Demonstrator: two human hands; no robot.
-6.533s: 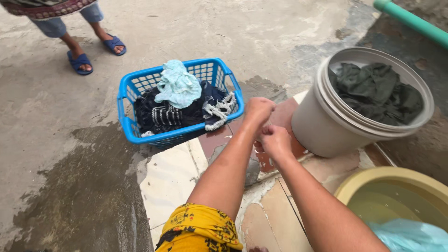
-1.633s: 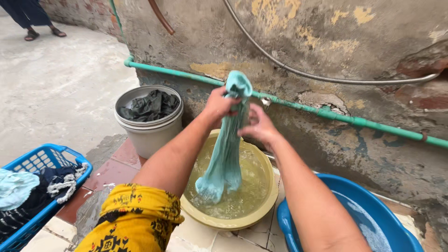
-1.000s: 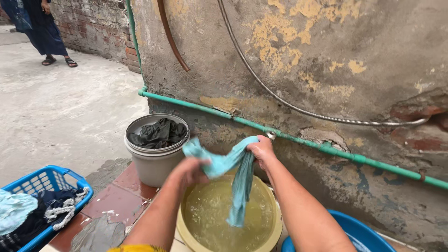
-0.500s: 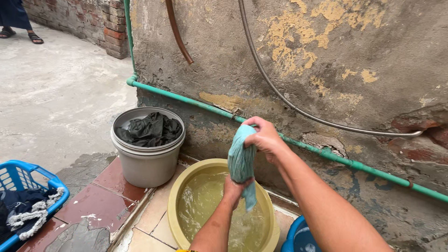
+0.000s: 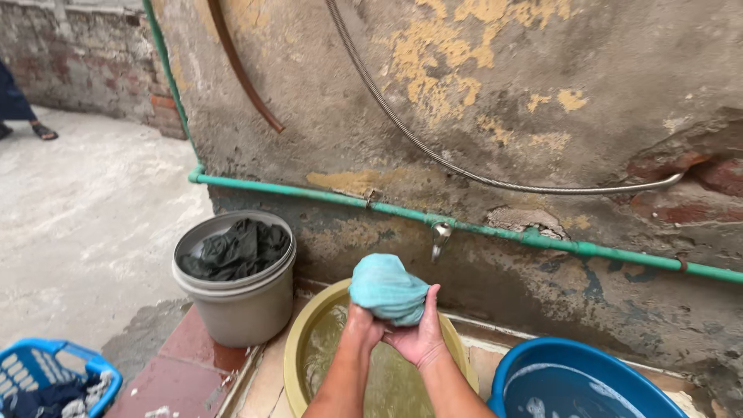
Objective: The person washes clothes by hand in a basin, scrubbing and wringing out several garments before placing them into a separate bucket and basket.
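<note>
Cloth (image 5: 385, 288) is sitting balled above yellow basin (image 5: 298, 358), at 3 o'clock of grey bucket (image 5: 236, 298) | left hand (image 5: 361, 323) and right hand (image 5: 418, 334) are clasping it, fingers curled tight | judged soft, sodden, slippery; best gripped around the bunched middle.

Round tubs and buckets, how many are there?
3: a grey bucket left by the wall, a yellow basin under the hands, a blue tub at right, partly cut off.
</note>
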